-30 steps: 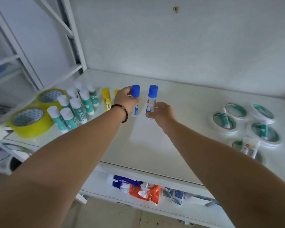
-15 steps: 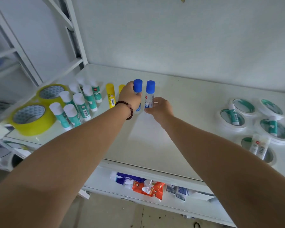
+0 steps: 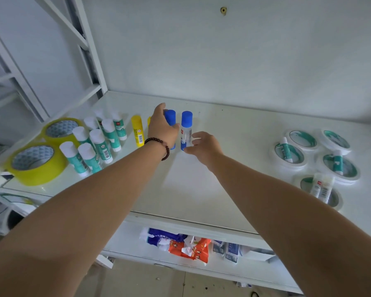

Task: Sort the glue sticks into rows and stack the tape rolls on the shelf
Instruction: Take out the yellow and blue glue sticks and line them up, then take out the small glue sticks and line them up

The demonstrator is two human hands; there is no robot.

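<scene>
Two blue-capped glue sticks stand side by side at the middle back of the white shelf (image 3: 233, 168). My left hand (image 3: 162, 129), with a bead bracelet on its wrist, is wrapped around the left blue stick (image 3: 170, 117). My right hand (image 3: 205, 144) pinches the right blue stick (image 3: 186, 125) low on its body with thumb and fingertips. To the left stand a yellow glue stick (image 3: 137, 131) and rows of white-capped green glue sticks (image 3: 96, 144). Two yellow tape rolls (image 3: 36, 166) lie at the far left. Several white tape rolls (image 3: 291, 166) lie flat at the right.
Loose glue sticks lie across the white rolls: one green (image 3: 286, 150), another green (image 3: 338, 162), and a clear pair (image 3: 321, 186). A second yellow stick (image 3: 149, 120) is mostly hidden behind my left hand. The lower shelf holds coloured packets (image 3: 180, 245). White frame bars (image 3: 90, 61) rise at the left.
My right hand slid its blue stick left, closer to the one in my left hand. Both sticks now stand further back on the shelf, and my right fingers have loosened.
</scene>
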